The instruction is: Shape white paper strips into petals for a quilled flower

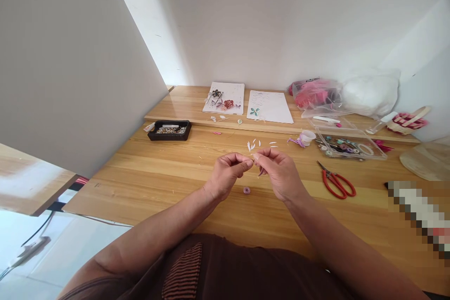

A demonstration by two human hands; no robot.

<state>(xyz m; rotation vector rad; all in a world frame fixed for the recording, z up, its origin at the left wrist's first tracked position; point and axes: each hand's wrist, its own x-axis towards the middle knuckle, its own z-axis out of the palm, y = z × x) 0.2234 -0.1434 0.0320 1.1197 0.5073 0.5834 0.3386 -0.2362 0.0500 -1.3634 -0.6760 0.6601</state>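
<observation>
My left hand (229,173) is closed in a pinch, its thumb and forefinger almost meeting the fingertips of my right hand (276,168). The right hand is pinched too. Whatever lies between the fingertips is too small to make out; a thin purplish strand shows below the right fingers. Just beyond my hands several slim white petals (251,146) lie on the wooden table (176,164). A small purple spool (246,190) rests nearer to me, between my wrists. Red-handled pliers (336,181) lie to the right of my right hand, with their jaws pointing away.
A black tray (169,130) of beads stands at left. Paper sheets (270,106) with wire flowers lie on the raised back ledge. At right are a clear box (351,145) of spools, a white cup (308,138) with purple ribbon, plastic bags (371,91) and a small basket (404,122).
</observation>
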